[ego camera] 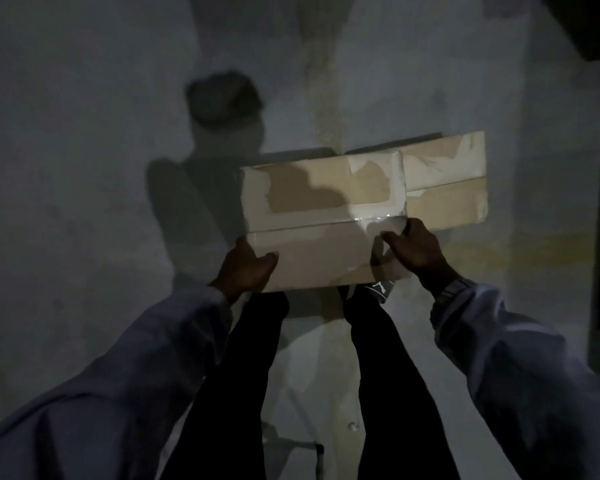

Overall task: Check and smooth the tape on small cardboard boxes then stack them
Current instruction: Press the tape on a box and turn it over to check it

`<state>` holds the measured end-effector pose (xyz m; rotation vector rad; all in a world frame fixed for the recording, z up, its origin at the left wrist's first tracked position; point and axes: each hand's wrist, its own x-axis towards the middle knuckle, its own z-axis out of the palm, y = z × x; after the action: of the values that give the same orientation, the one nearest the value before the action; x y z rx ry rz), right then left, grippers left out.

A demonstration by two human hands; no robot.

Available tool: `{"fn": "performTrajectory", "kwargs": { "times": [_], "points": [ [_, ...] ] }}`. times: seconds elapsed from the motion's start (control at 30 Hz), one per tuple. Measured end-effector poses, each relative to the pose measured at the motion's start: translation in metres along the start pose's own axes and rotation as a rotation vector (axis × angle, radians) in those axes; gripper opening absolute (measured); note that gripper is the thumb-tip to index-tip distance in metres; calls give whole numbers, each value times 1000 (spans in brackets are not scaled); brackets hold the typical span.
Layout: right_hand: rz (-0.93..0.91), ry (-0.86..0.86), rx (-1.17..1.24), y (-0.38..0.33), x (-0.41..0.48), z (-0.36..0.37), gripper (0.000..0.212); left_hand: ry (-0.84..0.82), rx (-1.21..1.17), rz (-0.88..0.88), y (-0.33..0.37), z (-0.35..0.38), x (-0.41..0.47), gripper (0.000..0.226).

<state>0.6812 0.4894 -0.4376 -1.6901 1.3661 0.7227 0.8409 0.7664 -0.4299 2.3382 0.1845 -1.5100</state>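
Head view: dim light, looking down past dark trouser legs (pixel 250 358) to a grey floor (pixel 84 168); the person stands with both arms out
Held box: a flat cardboard box (pixel 309 216) is carried level in front of the legs, clear of the floor; whitish torn patches mark its top
Left hand: the left hand (pixel 246 268) grips the near left edge; thumb lies on top, fingers are hidden underneath
Right hand: the right hand (pixel 416 251) is clamped on the near right corner, fingers curled over the top beside the glossy tape (pixel 378 220); a wristwatch (pixel 454 289) shows at the cuff
Second box: another cardboard box (pixel 447 188) lies just beyond and to the right, partly overlapped by the held one; whether they touch I cannot tell
Step in hand: likely setting the held box on or beside the second one; keep it level, square the edges first, then press along the seam tape, where the shine hints at wrinkles
Contents: both boxes are closed; nothing inside can be seen
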Motion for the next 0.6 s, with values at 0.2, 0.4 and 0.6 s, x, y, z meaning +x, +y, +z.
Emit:
{"fn": "performTrajectory", "kwargs": {
  "times": [0.2,0.4,0.6],
  "points": [
    [-30,17,124,-2,-93,-71,63,62,-15,57,76,-36,-122,95],
    [-77,122,217,9,-191,-158,46,114,87,169,139,-50,-237,86],
    [-108,209,330,39,-284,-229,48,160,123,285,179,-41,-342,77]
  ]
}}
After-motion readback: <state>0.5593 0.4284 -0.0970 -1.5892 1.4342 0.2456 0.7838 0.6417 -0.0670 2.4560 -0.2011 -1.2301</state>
